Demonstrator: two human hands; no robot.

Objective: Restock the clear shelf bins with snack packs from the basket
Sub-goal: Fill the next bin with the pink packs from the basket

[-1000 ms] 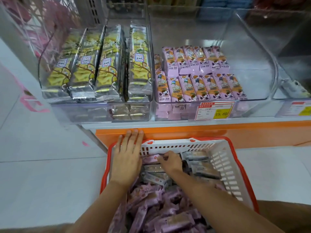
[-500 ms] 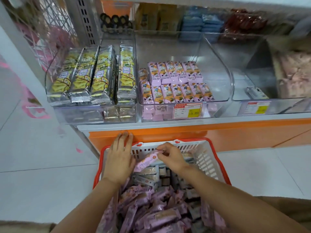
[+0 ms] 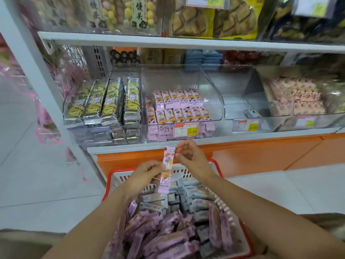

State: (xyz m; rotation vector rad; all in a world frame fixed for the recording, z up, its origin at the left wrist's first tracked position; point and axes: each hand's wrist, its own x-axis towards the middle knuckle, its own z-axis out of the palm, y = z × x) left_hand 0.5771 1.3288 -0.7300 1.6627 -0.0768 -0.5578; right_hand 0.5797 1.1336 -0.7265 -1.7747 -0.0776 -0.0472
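Observation:
A long pink snack pack (image 3: 166, 170) hangs upright above the red-rimmed white basket (image 3: 217, 166). My right hand (image 3: 192, 158) pinches its top end, and my left hand (image 3: 144, 174) grips its middle from the left. The basket holds several pink and grey snack packs (image 3: 168, 230). On the shelf above, a clear bin (image 3: 211, 98) holds rows of the same pink packs (image 3: 177, 107), with open room at its right and back.
A clear bin of yellow-and-silver packs (image 3: 104, 103) stands left of the pink bin. To the right is a clear bin (image 3: 240, 101) with one small pack, then a bin of pale pink packs (image 3: 296, 98). An orange shelf base (image 3: 261, 152) runs behind the basket.
My right hand has lifted the pink pack out of the basket to an upright hang. My left hand has left the basket rim and taken hold of the pack. The view has tilted upward.

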